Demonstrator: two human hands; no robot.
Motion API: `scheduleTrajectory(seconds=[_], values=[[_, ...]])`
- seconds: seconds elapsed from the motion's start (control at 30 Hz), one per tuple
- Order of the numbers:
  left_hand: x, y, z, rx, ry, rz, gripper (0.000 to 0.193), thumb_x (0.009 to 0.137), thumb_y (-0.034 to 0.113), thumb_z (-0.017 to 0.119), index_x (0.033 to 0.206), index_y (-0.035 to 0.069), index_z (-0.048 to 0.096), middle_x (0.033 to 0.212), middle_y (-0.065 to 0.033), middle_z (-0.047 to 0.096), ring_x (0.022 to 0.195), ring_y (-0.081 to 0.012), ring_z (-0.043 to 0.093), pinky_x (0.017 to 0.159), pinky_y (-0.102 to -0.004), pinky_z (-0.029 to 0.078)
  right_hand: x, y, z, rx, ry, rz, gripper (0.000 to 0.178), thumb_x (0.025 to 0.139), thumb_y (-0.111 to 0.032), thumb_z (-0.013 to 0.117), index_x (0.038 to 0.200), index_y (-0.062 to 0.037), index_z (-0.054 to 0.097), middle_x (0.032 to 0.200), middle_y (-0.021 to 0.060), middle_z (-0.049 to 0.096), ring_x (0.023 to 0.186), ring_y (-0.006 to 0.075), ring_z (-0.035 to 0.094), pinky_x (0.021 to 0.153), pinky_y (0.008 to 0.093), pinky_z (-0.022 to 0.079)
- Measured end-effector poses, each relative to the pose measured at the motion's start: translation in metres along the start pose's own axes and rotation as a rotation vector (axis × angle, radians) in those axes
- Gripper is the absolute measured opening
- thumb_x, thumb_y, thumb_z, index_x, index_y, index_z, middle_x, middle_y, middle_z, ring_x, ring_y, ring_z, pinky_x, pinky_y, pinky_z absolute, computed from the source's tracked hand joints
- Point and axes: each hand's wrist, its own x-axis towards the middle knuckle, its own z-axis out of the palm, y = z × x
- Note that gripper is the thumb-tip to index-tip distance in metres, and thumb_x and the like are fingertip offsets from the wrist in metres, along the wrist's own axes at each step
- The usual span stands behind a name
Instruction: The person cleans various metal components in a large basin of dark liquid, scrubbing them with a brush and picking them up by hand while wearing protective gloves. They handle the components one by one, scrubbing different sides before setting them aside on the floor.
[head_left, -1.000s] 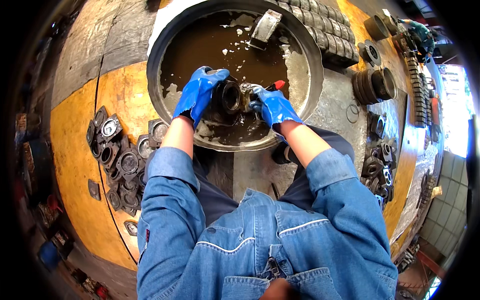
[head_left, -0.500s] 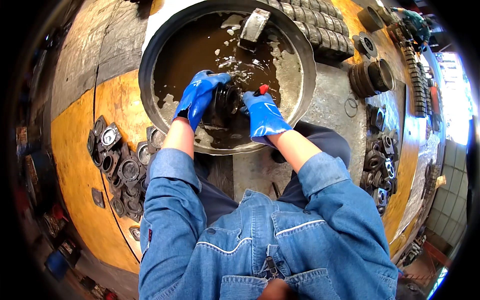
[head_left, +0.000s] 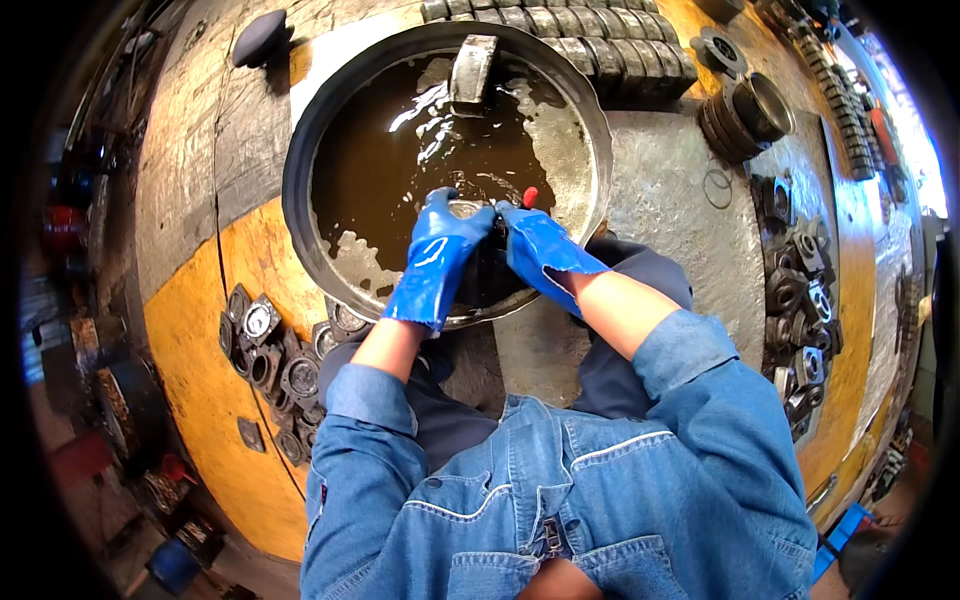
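Head view showed the left gloved hand (head_left: 443, 232) curled around a ring-shaped metal part (head_left: 466, 209) inside the round basin (head_left: 298, 190). The right gloved hand (head_left: 530, 235) — fingertips partly hidden — was folded around a red-handled tool (head_left: 531, 197).

Flanges (head_left: 299, 376): heaped on yellow floor (head_left: 190, 330), left
Blocks (head_left: 620, 66): in rows, far side
Cylinders (head_left: 728, 128): grouped, right
Fittings (head_left: 786, 290): heaped, right

No lettering is standing out legibly.
A small dark-red tag (head_left: 323, 494) is sitting on the left denim sleeve (head_left: 368, 465), showing too small for any writing to be read.
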Motion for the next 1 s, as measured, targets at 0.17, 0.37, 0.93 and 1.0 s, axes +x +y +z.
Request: scheduleTrajectory(seconds=[0.17,0.37,0.93,1.0], values=[[0.004,0.001,-0.005,0.043,-0.023,0.085,0.09,0.076,0.053,0.086,0.145,0.004,0.058,0.14,-0.0247,0.065,0.129,-0.036,0.064,0.109,-0.0414,0.051,-0.007,-0.046,0.012,0.314,0.18,0.301,0.032,0.102,-0.037,0.064,0.103,-0.0063,0.073,0.081,0.0086,0.068,0.074,0.0186,0.06,0.071,0.0372,0.049],[-0.018,0.041,-0.018,0.067,-0.029,0.168,0.096,0.076,0.049,0.087,0.152,0.004,0.05,0.142,-0.0263,0.063,0.13,-0.0376,0.064,0.11,-0.0431,0.052,0.001,-0.039,0.009,0.734,0.337,0.405,0.023,0.103,-0.031,0.069,0.11,-0.0092,0.071,0.085,0.0027,0.068,0.072,0.0141,0.06,0.064,0.0296,0.048],[0.024,-0.179,-0.011,-0.355,-0.159,0.134,0.101,0.062,0.025,0.097,0.15,0.008,0.049,0.135,-0.0198,0.067,0.128,-0.033,0.064,0.108,-0.0393,0.053,-0.061,-0.115,0.025,-0.049,-0.05,-0.829,0.024,0.093,-0.021,0.072,0.116,-0.0162,0.077,0.104,0.0114,0.077,0.095,0.0315,0.075,0.082,0.0416,0.061],[0.024,-0.167,-0.022,-0.284,-0.225,0.121,0.107,0.059,0.025,0.099,0.151,0.007,0.048,0.136,-0.02,0.066,0.13,-0.0331,0.063,0.109,-0.0399,0.052,-0.057,-0.102,0.033,-0.133,-0.05,-0.693,0.023,0.093,-0.024,0.069,0.114,-0.0186,0.078,0.104,0.0105,0.077,0.094,0.0334,0.074,0.081,0.0431,0.061]])
